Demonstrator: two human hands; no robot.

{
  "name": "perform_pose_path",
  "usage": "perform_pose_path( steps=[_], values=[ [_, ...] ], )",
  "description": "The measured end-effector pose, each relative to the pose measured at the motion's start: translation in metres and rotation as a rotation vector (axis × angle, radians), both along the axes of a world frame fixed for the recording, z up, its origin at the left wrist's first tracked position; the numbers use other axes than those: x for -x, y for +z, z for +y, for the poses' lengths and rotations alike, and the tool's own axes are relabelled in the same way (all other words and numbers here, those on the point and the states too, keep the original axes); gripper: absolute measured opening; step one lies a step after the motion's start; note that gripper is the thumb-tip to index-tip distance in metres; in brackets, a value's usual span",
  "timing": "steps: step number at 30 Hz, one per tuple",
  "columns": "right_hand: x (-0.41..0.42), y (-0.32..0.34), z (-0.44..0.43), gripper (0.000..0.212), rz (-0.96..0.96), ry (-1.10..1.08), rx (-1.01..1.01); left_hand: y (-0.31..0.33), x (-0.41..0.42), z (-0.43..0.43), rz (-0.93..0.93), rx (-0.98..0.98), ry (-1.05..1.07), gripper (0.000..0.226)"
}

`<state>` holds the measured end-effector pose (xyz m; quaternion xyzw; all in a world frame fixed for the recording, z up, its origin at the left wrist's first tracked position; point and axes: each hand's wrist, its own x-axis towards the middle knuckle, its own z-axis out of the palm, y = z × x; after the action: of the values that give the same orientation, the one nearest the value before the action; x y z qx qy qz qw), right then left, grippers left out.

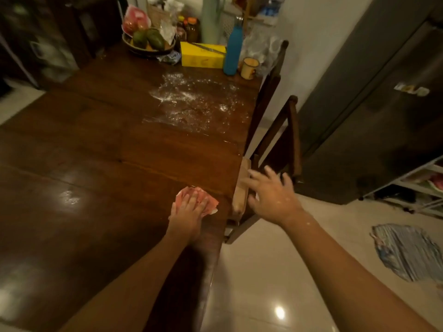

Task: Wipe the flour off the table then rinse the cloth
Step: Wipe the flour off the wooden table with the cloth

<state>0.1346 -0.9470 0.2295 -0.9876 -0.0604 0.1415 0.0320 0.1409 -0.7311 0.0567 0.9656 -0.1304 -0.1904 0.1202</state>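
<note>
A dark wooden table (96, 144) fills the left of the view. White flour (191, 101) is scattered over its far right part. A pink cloth (211, 202) lies bunched near the table's right edge, and my left hand (189, 209) presses flat on top of it. My right hand (273, 195) hovers with fingers spread just beyond the table's edge, above a wooden chair, holding nothing. It has flour specks on its back.
A wooden board (241, 188) leans at the table's right edge by the chair (285, 140). A yellow box (202, 58), blue bottle (233, 51), yellow mug (249, 68) and fruit bowl (148, 44) stand at the far end. A grey fridge (383, 104) and a floor rag (407, 252) are on the right.
</note>
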Motion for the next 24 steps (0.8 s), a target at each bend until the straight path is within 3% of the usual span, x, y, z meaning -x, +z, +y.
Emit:
perform_pose_path(
  steps=[4,9,16,19,24],
  values=[
    [-0.036,0.013,-0.054,0.055,-0.083,-0.143,0.044,0.002,-0.005,-0.017,0.037,-0.043,0.053,0.072],
    [-0.066,-0.022,-0.098,0.067,0.069,-0.327,-0.074,0.008,-0.045,-0.046,-0.016,-0.088,0.068,0.074],
    [-0.117,-0.040,-0.127,0.100,0.151,-0.283,-0.162,-0.002,-0.151,-0.101,-0.069,-0.059,0.067,0.066],
    [-0.161,-0.046,-0.152,0.098,0.042,-0.249,-0.189,-0.010,-0.204,-0.128,-0.092,-0.031,0.092,0.062],
    [-0.217,-0.051,-0.171,0.096,0.016,-0.112,-0.004,-0.011,-0.265,-0.161,-0.103,0.034,0.113,0.061]
  ],
)
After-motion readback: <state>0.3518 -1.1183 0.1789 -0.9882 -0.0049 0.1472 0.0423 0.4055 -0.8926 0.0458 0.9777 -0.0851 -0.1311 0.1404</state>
